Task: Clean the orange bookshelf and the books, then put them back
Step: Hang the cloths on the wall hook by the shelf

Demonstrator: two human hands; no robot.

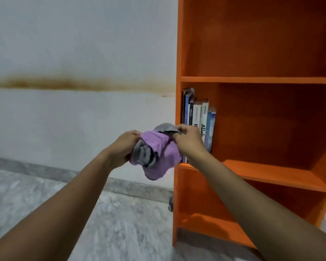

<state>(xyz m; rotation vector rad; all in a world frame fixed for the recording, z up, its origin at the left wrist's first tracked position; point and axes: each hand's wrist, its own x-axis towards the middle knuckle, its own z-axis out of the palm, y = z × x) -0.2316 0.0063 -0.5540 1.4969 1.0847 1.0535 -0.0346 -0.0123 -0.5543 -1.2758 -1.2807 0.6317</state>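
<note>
A purple cloth (156,153) is gripped by the left hand (124,146) and right hand (188,140).
Judged soft, light, best held bunched; books (201,119) are shelved at its 2 o'clock.

Orange bookshelf (252,80), purple and grey cloth (156,147)
Books (199,119) blue and white; wall (73,44) white, brown-stained; floor (120,223) grey marbled.

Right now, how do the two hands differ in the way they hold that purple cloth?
The left hand grips the purple cloth in a bunch from the side, while the right hand pinches its grey upper edge with the fingertips. The left hand shows against the wall; the right hand is in front of the books in the orange bookshelf. Both hold the same cloth in the air.
</note>
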